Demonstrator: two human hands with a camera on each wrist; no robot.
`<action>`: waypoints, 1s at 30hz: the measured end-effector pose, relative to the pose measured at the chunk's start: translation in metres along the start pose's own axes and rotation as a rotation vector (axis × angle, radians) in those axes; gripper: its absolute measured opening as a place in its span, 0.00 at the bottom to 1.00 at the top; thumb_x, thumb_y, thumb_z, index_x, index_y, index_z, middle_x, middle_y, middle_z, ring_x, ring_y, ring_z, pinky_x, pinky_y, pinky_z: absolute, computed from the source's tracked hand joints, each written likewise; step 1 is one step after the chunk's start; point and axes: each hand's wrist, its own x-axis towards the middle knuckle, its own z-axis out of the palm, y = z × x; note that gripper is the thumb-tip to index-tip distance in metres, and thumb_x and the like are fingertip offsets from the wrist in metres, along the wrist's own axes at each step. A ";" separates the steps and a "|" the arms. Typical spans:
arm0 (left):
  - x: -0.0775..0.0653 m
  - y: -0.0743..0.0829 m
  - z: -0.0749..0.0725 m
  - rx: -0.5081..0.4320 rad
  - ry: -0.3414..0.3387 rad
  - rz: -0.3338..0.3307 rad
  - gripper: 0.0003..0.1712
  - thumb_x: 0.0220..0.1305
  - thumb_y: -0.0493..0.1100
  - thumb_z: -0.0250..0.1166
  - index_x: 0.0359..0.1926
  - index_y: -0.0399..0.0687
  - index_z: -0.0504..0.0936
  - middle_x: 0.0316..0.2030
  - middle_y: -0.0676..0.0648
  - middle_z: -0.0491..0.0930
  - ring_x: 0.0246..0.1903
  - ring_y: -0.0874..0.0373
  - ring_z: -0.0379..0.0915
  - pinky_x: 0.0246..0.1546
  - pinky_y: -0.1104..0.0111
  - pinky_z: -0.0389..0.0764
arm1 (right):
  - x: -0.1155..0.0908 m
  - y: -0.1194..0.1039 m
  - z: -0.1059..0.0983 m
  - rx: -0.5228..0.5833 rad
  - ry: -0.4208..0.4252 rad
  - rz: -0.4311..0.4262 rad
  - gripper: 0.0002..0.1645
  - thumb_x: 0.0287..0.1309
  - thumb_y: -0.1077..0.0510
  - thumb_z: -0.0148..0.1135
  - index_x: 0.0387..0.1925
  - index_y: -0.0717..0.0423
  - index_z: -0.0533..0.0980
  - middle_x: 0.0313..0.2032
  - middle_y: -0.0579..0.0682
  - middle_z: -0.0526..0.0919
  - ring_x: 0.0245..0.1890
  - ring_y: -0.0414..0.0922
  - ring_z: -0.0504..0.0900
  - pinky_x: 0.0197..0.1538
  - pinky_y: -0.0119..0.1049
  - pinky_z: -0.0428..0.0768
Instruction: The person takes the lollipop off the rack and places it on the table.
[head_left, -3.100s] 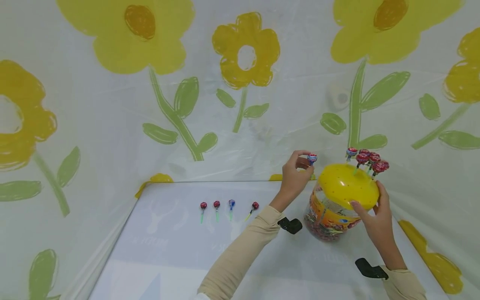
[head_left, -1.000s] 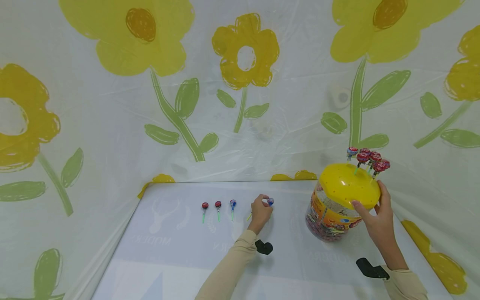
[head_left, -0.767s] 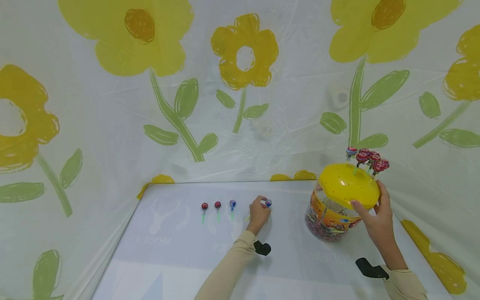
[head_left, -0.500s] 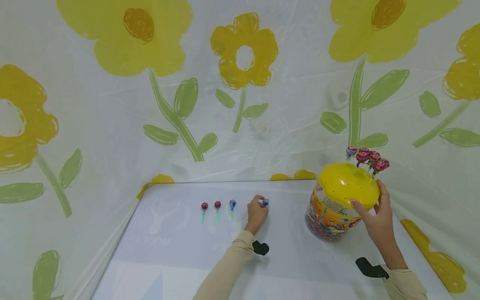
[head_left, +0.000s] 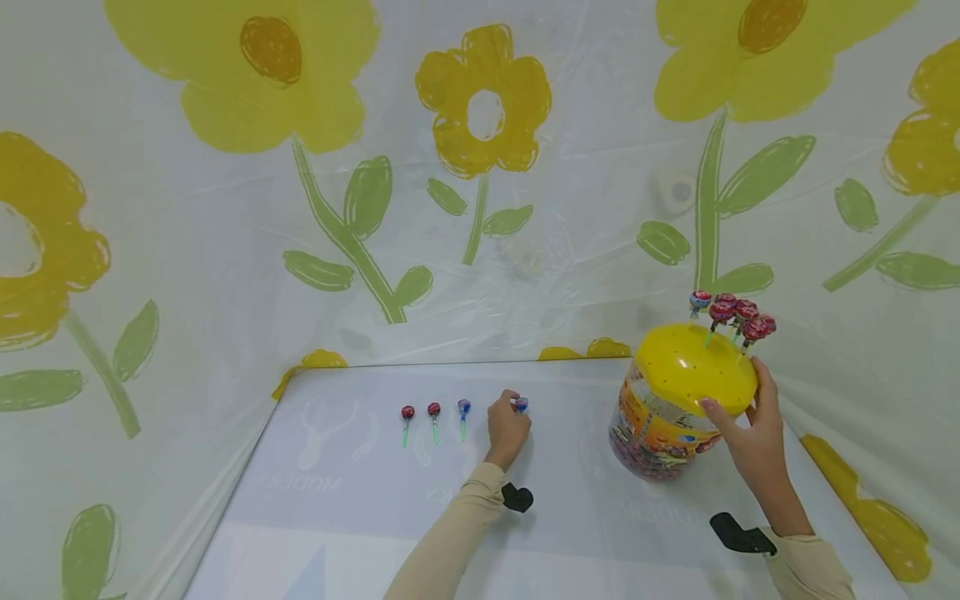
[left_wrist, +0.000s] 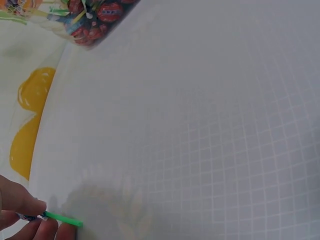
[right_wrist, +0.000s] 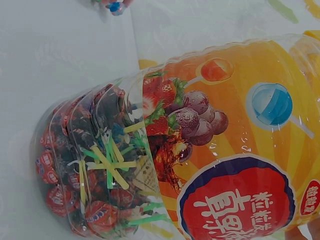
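Observation:
My left hand (head_left: 508, 429) is low over the white table, pinching a lollipop (head_left: 521, 404) with a blue and red wrapper. Its green stick (left_wrist: 62, 220) pokes out past the fingertips in the left wrist view. My right hand (head_left: 761, 446) grips the edge of the yellow lid (head_left: 682, 358) on a clear plastic jar (head_left: 652, 425), thumb in front and fingers behind. Several wrapped lollipops (head_left: 723, 311) stand upright in the lid's holes. More lollipops (right_wrist: 102, 215) with yellow and green sticks fill the jar's lower part, below an orange label (right_wrist: 240, 125).
Left of my left hand lie a red lollipop (head_left: 407, 412), another red lollipop (head_left: 434, 409) and a blue lollipop (head_left: 464, 407), spaced in a row with sticks toward me. Behind the table (head_left: 360, 517) hangs a white curtain (head_left: 585, 217) with printed flowers.
My left hand has carried its lollipop from beside the jar lid down and left to the table, then slightly further left. It now hides the yellow-stick lollipop lying there. My right hand stays put.

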 end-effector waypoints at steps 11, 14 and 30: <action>0.003 -0.007 0.001 0.058 -0.027 0.025 0.20 0.42 0.23 0.61 0.42 0.33 0.81 0.29 0.41 0.79 0.29 0.54 0.72 0.30 0.64 0.76 | 0.001 0.000 0.000 -0.004 0.001 -0.004 0.49 0.62 0.59 0.60 0.74 0.43 0.41 0.71 0.51 0.49 0.69 0.46 0.49 0.70 0.47 0.49; 0.002 -0.006 0.000 0.067 -0.009 0.048 0.19 0.41 0.23 0.61 0.40 0.33 0.80 0.28 0.41 0.79 0.27 0.54 0.72 0.28 0.64 0.76 | 0.001 0.000 0.001 -0.002 -0.001 -0.002 0.49 0.62 0.58 0.60 0.74 0.43 0.41 0.71 0.51 0.49 0.69 0.46 0.49 0.70 0.48 0.48; 0.016 0.062 -0.020 -0.223 -0.097 0.209 0.14 0.53 0.31 0.62 0.42 0.45 0.81 0.33 0.46 0.81 0.31 0.58 0.77 0.27 0.70 0.78 | -0.001 -0.004 0.000 0.013 -0.005 0.008 0.49 0.62 0.58 0.59 0.74 0.44 0.40 0.72 0.51 0.47 0.70 0.46 0.47 0.70 0.52 0.47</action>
